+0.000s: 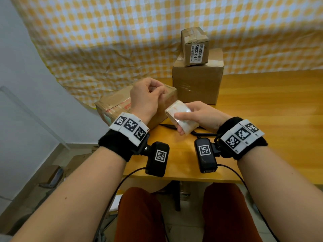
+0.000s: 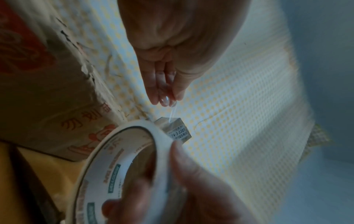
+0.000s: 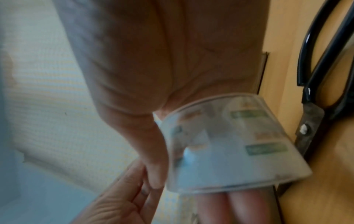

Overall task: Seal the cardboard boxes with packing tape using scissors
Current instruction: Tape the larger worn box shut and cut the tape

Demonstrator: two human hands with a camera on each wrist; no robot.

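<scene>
My right hand [image 1: 179,124] grips a roll of clear packing tape [image 1: 176,109], fingers through its core and thumb on the outside, just above the table. My left hand [image 1: 160,92] pinches the free end of the tape, and a short clear strip [image 2: 172,112] runs from those fingertips [image 2: 165,100] down to the roll [image 2: 118,166]. A flat cardboard box [image 1: 117,103] lies behind my left hand. Black-handled scissors [image 3: 316,106] lie on the table under my right hand, mostly hidden in the head view [image 1: 168,126].
A medium cardboard box [image 1: 197,84] stands at the back of the wooden table [image 1: 271,119], with a small labelled box [image 1: 194,46] on top. A yellow checked cloth [image 1: 104,41] hangs behind. The table's left edge is near the flat box.
</scene>
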